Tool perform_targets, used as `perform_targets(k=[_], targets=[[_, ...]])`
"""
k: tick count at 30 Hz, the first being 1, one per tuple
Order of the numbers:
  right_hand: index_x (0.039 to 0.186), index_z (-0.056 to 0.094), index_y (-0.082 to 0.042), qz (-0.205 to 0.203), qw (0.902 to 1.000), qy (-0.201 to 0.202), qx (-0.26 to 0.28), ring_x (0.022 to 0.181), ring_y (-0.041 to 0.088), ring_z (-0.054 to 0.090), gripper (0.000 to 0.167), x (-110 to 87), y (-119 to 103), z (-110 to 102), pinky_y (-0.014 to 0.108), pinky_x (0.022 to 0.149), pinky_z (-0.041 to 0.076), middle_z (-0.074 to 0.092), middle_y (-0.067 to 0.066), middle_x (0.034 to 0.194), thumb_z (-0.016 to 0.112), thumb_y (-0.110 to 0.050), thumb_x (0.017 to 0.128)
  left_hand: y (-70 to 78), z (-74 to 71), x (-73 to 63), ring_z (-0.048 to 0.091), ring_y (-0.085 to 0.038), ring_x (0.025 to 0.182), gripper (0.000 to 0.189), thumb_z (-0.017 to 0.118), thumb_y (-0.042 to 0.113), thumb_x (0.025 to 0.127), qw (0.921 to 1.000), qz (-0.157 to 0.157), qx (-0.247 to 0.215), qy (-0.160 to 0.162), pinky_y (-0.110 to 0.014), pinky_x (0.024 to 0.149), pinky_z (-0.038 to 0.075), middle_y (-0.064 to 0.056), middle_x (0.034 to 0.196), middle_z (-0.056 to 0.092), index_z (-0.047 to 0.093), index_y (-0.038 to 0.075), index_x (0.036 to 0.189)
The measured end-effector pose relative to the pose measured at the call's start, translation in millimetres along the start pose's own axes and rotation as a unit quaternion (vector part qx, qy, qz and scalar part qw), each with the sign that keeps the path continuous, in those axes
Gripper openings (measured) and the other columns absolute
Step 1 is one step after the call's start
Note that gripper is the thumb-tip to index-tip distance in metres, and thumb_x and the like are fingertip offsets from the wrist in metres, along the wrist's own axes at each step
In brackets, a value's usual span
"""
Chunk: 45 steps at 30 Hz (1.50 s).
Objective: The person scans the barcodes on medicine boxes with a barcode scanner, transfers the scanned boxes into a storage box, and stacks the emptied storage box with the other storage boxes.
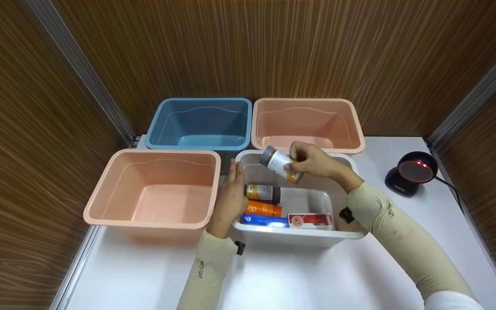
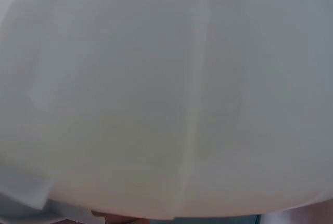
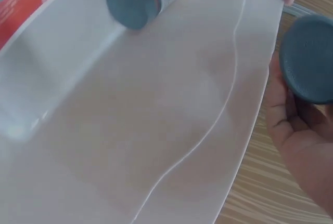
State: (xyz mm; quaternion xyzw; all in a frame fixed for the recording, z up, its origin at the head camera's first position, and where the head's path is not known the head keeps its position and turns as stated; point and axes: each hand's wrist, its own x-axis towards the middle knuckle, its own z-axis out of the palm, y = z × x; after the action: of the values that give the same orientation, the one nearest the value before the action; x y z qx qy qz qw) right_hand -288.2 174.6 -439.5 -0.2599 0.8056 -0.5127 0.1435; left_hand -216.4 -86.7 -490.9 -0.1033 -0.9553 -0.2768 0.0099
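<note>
Above the white bin (image 1: 291,240), my right hand (image 1: 314,161) holds a supplement bottle (image 1: 279,163) with a grey cap and a white and yellow label, tilted. The right wrist view shows its cap (image 3: 312,60) end-on, with the fingers behind it. My left hand (image 1: 229,198) rests at the bin's left rim, fingers straight. Inside the bin, near that hand, lies a similar bottle (image 1: 261,193) on its side. Beside it are an orange tube or bottle (image 1: 264,209), a blue box (image 1: 264,220) and a red and white box (image 1: 310,221). Bin wall (image 2: 156,104) fills the left wrist view.
A blue bin (image 1: 205,141) and a peach bin (image 1: 308,102) stand behind the white one. Another peach bin (image 1: 153,224) stands to the left. At the right, a black scanner (image 1: 416,170) with red lights sits on the white table (image 1: 274,280), its cable trailing right.
</note>
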Motion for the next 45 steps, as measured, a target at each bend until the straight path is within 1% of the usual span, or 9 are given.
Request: perform_targets(k=[2, 5, 8, 11, 18, 25, 32, 40, 45], targets=[[0.113, 0.045, -0.001, 0.011, 0.9992, 0.015, 0.034, 0.087, 0.025, 0.061, 0.036, -0.6, -3, 0, 0.030, 0.071, 0.054, 0.061, 0.014, 0.095, 0.070, -0.002, 0.087, 0.1, 0.1, 0.3, 0.039, -0.042, 0.139, 0.086, 0.063, -0.010, 0.086, 1.0000, 0.000, 0.001, 0.001, -0.048, 0.114, 0.033, -0.019, 0.167, 0.005, 0.020, -0.001, 0.159], [0.148, 0.031, -0.011, 0.019, 0.9974, 0.030, 0.062, 0.098, 0.034, 0.063, 0.072, -1.5, -5, -1, 0.038, 0.079, 0.057, 0.059, 0.023, 0.111, 0.069, -0.003, 0.088, 0.2, 0.6, 1.2, 0.042, -0.042, 0.137, 0.084, 0.063, -0.009, 0.086, 1.0000, 0.003, 0.006, 0.006, -0.049, 0.113, 0.034, -0.019, 0.167, 0.007, 0.021, -0.002, 0.159], [0.162, 0.015, -0.024, 0.009, 0.9970, 0.039, 0.066, 0.103, 0.039, 0.061, 0.095, -2.2, -6, -2, 0.044, 0.082, 0.055, 0.052, 0.026, 0.120, 0.067, -0.001, 0.087, 0.1, 1.2, 1.6, 0.045, -0.044, 0.134, 0.083, 0.063, -0.007, 0.086, 0.9998, 0.009, 0.015, 0.011, -0.049, 0.112, 0.035, -0.021, 0.167, 0.010, 0.023, -0.003, 0.158], [0.163, 0.016, -0.026, -0.001, 0.9964, 0.053, 0.067, 0.106, 0.041, 0.059, 0.098, -3.3, -6, -3, 0.048, 0.085, 0.053, 0.049, 0.027, 0.126, 0.066, 0.002, 0.084, 0.3, 1.4, 1.9, 0.047, -0.045, 0.132, 0.082, 0.064, -0.006, 0.087, 0.9996, 0.014, 0.022, 0.014, -0.050, 0.112, 0.035, -0.021, 0.166, 0.012, 0.023, -0.003, 0.158], [0.137, 0.028, -0.003, -0.035, 0.9910, 0.123, 0.040, 0.107, 0.035, 0.057, 0.072, -8.5, -9, -4, 0.046, 0.086, 0.050, 0.051, 0.021, 0.125, 0.067, 0.007, 0.077, -0.2, 1.4, 2.1, 0.048, -0.044, 0.132, 0.082, 0.064, -0.005, 0.086, 0.9991, 0.019, 0.032, 0.019, -0.051, 0.111, 0.036, -0.023, 0.166, 0.013, 0.024, -0.003, 0.158], [0.119, 0.030, -0.006, -0.029, 0.9882, 0.150, -0.003, 0.105, 0.030, 0.058, 0.059, -21.2, -20, -12, 0.046, 0.084, 0.052, 0.055, 0.017, 0.118, 0.077, -0.006, 0.083, -1.3, 0.4, 1.8, 0.046, -0.043, 0.133, 0.084, 0.065, -0.007, 0.086, 0.9995, 0.010, 0.028, 0.011, -0.051, 0.110, 0.038, -0.021, 0.167, 0.010, 0.023, -0.002, 0.159], [0.116, 0.034, -0.009, -0.011, 0.9755, 0.188, -0.113, 0.100, 0.031, 0.061, 0.059, -33.5, -37, -17, 0.050, 0.080, 0.055, 0.058, 0.016, 0.110, 0.081, -0.026, 0.085, -1.6, -1.5, -0.5, 0.042, -0.043, 0.137, 0.086, 0.065, -0.007, 0.086, 0.9997, 0.004, 0.023, 0.004, -0.050, 0.113, 0.033, -0.019, 0.167, 0.008, 0.021, 0.000, 0.159], [0.108, 0.035, -0.007, -0.028, 0.9606, 0.221, -0.167, 0.092, 0.028, 0.060, 0.050, -45.2, -45, -29, 0.046, 0.072, 0.051, 0.057, 0.014, 0.104, 0.078, -0.018, 0.085, -3.1, -3.1, -0.4, 0.040, -0.043, 0.138, 0.084, 0.062, -0.010, 0.086, 0.9998, 0.013, 0.014, 0.010, -0.050, 0.115, 0.031, -0.024, 0.166, 0.008, 0.021, -0.004, 0.158], [0.127, 0.041, -0.008, -0.017, 0.9552, 0.232, -0.182, 0.098, 0.032, 0.061, 0.055, -56.1, -43, -40, 0.051, 0.076, 0.051, 0.060, 0.016, 0.117, 0.076, -0.020, 0.087, -3.4, -3.6, 0.1, 0.039, -0.042, 0.139, 0.084, 0.062, -0.010, 0.086, 0.9999, 0.007, 0.011, 0.005, -0.050, 0.115, 0.030, -0.022, 0.166, 0.007, 0.020, -0.002, 0.159]])
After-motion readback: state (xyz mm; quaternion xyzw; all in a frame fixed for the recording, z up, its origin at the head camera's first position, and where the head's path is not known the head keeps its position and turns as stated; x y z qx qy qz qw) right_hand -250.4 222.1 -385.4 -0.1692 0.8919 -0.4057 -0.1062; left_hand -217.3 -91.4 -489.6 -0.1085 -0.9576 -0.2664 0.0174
